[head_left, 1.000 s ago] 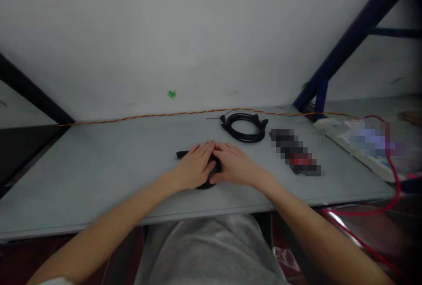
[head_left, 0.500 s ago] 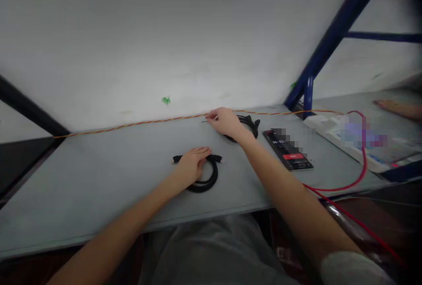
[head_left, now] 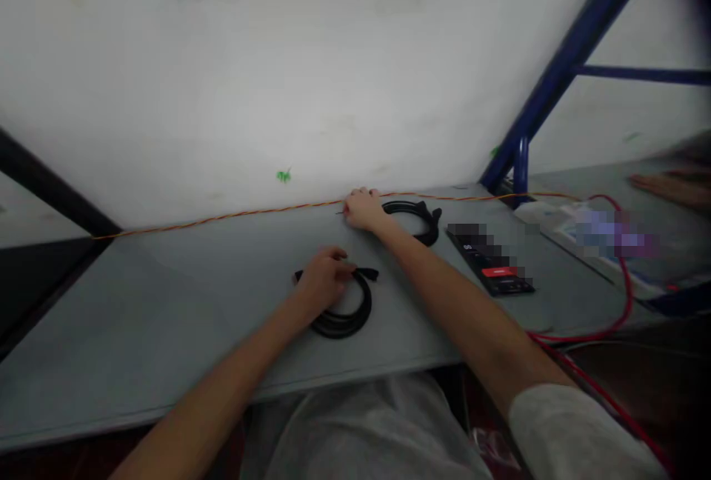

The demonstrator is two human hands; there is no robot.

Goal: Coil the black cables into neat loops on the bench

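Observation:
My left hand (head_left: 326, 278) is curled over the near coil of black cable (head_left: 345, 321), with the fingers around its plug end. My right hand (head_left: 364, 210) rests at the far edge of the grey table (head_left: 167, 302), on or beside a thin wire end. It lies just left of a second coil of black cable (head_left: 412, 216) and touches the twisted orange wire (head_left: 266, 212). Whether that hand grips anything is hidden by the fingers.
A black phone (head_left: 492, 267) with a red button lies right of the far coil. Further right are a white flat object (head_left: 561, 215) and a red cable (head_left: 627, 302). Blue metal struts (head_left: 561, 72) rise behind. A blurred hand of another person (head_left: 663, 189) shows at far right.
My right hand has left the near coil and reached the far table edge, now sitting left of the far coil. My left hand has gone from lying flat to curling around the near coil.

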